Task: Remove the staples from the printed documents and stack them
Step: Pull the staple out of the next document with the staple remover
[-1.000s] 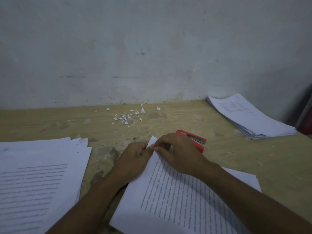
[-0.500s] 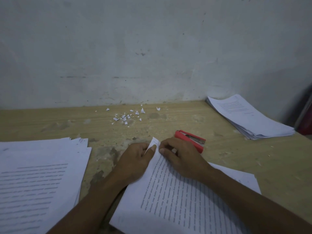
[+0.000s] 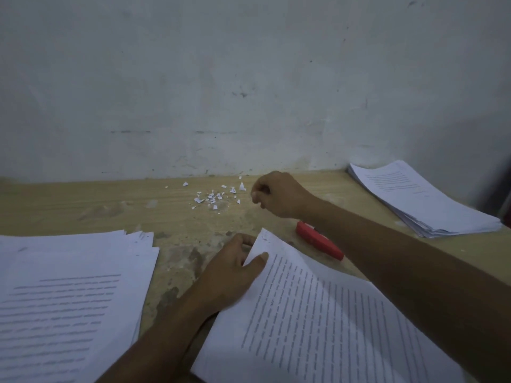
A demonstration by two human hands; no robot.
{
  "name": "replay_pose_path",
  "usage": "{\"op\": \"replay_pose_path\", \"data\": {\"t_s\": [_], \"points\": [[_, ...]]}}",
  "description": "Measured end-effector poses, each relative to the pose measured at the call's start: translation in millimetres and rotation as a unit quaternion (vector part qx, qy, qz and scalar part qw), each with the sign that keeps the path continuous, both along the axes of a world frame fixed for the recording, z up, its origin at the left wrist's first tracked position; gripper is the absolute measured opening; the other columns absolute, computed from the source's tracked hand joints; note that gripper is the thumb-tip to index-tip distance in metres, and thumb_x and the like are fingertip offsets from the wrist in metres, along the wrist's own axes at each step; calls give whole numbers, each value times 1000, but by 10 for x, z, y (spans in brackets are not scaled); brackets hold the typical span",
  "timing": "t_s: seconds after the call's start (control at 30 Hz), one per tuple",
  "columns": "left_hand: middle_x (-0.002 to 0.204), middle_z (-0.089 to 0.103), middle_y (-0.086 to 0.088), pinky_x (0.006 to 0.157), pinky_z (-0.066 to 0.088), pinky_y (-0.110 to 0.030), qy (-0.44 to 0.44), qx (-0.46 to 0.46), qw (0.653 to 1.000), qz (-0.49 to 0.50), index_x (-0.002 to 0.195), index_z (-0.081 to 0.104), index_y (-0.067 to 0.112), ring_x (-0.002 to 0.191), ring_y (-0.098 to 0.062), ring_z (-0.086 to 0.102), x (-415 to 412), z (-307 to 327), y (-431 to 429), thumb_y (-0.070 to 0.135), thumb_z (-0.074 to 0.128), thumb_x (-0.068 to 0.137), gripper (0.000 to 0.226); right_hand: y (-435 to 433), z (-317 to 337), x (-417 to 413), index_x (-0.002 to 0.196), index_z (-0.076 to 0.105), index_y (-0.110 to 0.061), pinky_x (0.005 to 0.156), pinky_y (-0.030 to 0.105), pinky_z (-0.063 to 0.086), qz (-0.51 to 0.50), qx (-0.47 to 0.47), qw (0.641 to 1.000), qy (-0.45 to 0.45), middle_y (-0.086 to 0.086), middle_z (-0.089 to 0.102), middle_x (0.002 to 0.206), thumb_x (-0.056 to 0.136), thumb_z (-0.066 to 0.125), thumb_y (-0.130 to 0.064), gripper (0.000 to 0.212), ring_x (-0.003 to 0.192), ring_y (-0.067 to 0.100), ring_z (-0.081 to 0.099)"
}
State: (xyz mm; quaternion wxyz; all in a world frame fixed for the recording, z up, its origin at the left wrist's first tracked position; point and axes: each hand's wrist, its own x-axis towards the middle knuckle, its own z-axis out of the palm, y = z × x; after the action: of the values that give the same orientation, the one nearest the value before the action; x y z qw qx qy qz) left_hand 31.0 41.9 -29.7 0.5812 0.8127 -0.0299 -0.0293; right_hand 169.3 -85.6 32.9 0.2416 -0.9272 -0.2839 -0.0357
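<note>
Many jagged paper scraps beside curled right hand; left hand pinches sheet.

Right hand now off the document, beside the scraps.

On the table: one paper stack left, the document front centre, stapler behind it, scraps by the wall, second stack far right.
</note>
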Motion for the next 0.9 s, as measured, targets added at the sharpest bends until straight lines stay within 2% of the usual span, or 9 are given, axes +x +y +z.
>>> {"op": "replay_pose_path", "data": {"t_s": [0.17,0.27,0.43,0.5,0.6,0.67,0.7,0.8,0.9], "points": [[102,70,10,62,54,-18,1,12,1000,-15,104,48,35,80,-1,70,15,15,30,36,55,97,9,325,-19,369,101,73,2,78,28,47,-14,-24,1000,0,17,71,108,98,53,-6,22,95,27,66],[102,69,13,57,50,-12,-2,16,1000,-23,103,48,37,78,3,69,8,10,41,37,53,98,7,424,-22,468,92,73,-1,78,31,51,-34,7,999,-12,15,72,102,94,63,-9,12,84,21,64],[111,67,17,74,57,-23,-24,21,999,-32,115,51,41,90,2,68,23,-31,51,39,53,98,17,421,-16,473,98,72,3,82,36,53,-51,33,998,-2,20,71,105,97,54,-4,19,94,31,67],[112,67,18,73,57,-22,-27,16,999,-35,118,50,44,91,1,69,26,-33,49,39,53,98,21,351,-9,453,100,71,2,83,36,52,-58,41,997,-5,19,71,105,99,51,-6,21,96,31,66],[113,67,18,72,56,-21,-29,18,999,-33,118,49,46,92,1,69,22,-40,48,38,54,98,22,164,25,391,92,69,2,70,29,46,-74,37,997,-7,18,71,101,99,53,-14,23,83,27,63],[113,65,17,70,56,-19,-22,23,999,-26,113,50,41,90,2,68,34,-41,50,36,55,97,17,-6,45,314,85,66,6,57,27,42,-81,19,996,-6,23,70,89,98,59,-25,34,75,33,62],[112,65,15,65,55,-16,-12,18,999,-23,110,49,39,87,2,68,31,-40,51,34,55,98,14,-102,44,260,83,66,6,57,27,41,-87,6,996,-3,23,69,85,96,61,-31,40,75,33,63],[108,68,9,57,48,-11,4,8,1000,-23,104,48,33,80,3,68,33,-38,47,23,54,99,13,-417,-32,63,86,63,-5,68,33,46,-103,-69,992,2,11,67,84,93,59,-48,44,76,23,60],[99,70,11,62,52,-17,7,-8,1000,-23,106,49,26,76,2,69,19,-13,42,17,53,100,11,-680,-163,-168,101,59,-16,84,40,50,-134,-121,983,19,1,60,103,90,51,-63,48,93,18,56]]}}
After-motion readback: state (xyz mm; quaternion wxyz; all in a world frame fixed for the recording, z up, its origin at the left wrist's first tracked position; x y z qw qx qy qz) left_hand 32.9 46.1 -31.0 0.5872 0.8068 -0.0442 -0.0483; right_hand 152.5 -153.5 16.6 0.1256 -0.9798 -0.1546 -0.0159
